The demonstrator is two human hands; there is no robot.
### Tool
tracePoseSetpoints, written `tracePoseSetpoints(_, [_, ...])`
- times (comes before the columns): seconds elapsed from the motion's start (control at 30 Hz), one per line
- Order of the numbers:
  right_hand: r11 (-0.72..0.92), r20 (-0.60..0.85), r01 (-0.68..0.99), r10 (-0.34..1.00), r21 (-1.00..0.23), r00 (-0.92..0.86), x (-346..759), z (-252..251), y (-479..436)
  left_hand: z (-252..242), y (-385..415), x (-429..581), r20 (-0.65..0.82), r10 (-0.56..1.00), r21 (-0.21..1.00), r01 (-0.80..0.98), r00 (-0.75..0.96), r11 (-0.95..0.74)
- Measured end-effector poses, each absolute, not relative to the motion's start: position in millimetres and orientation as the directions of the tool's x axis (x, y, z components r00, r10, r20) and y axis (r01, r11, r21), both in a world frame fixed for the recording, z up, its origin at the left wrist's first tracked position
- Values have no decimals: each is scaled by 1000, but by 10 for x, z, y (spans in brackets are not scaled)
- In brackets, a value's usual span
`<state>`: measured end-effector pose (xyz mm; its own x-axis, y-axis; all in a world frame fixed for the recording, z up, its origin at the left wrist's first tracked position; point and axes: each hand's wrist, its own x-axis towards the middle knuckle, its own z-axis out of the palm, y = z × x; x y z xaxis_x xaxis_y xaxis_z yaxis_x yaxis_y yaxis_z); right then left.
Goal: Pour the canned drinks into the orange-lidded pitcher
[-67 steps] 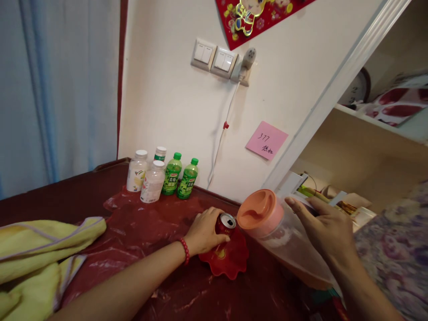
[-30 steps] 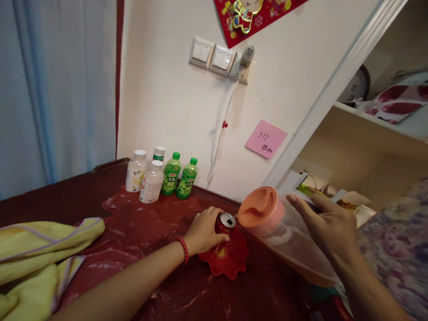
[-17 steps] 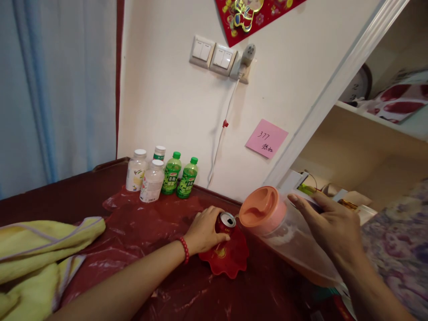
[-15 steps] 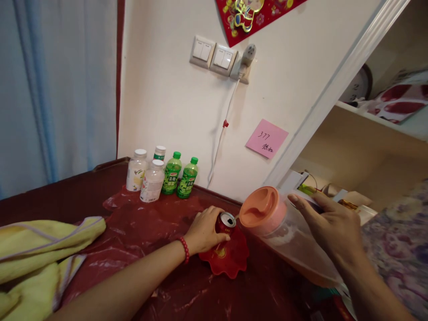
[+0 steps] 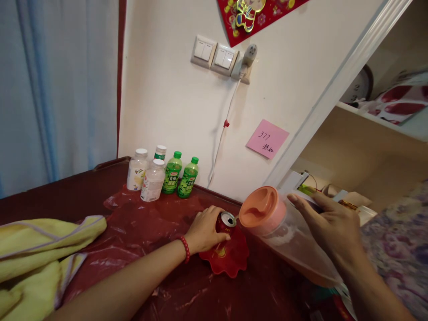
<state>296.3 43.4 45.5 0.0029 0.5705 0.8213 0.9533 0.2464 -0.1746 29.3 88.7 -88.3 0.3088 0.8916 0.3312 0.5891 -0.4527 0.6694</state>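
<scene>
My left hand point(image 5: 204, 229), with a red bead bracelet at the wrist, is wrapped round a dark red can point(image 5: 228, 222) with an opened top. The can stands on a red scalloped dish point(image 5: 225, 258). My right hand point(image 5: 329, 223) grips the handle side of a large clear pitcher point(image 5: 301, 249) with an orange-pink lid point(image 5: 262, 207). The pitcher is tilted to the left, its lid close to the can's rim. The fingertips behind the handle are partly hidden.
Two green bottles point(image 5: 188, 178) and several white-capped clear bottles point(image 5: 153, 182) stand by the wall. A yellow towel point(image 5: 43, 258) lies at the left on the red-covered table point(image 5: 133, 227). Shelves point(image 5: 377, 122) with objects are on the right.
</scene>
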Motion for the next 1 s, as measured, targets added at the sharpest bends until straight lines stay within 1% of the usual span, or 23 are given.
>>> tracePoseSetpoints(0.2, [264,823,948,568,-177,-4,2928,452,430,-880,888,286,329,892,669,590,310,-452])
tracePoseSetpoints(0.37, [247,800,950,600,-194,8,2915,466,424,-885,890,297,334,893,673,587,301,-450])
tracePoseSetpoints(1.0, [210,766,950,642,-231,45,2845,485,442,-906,905,290,344,886,677,572,311,-463])
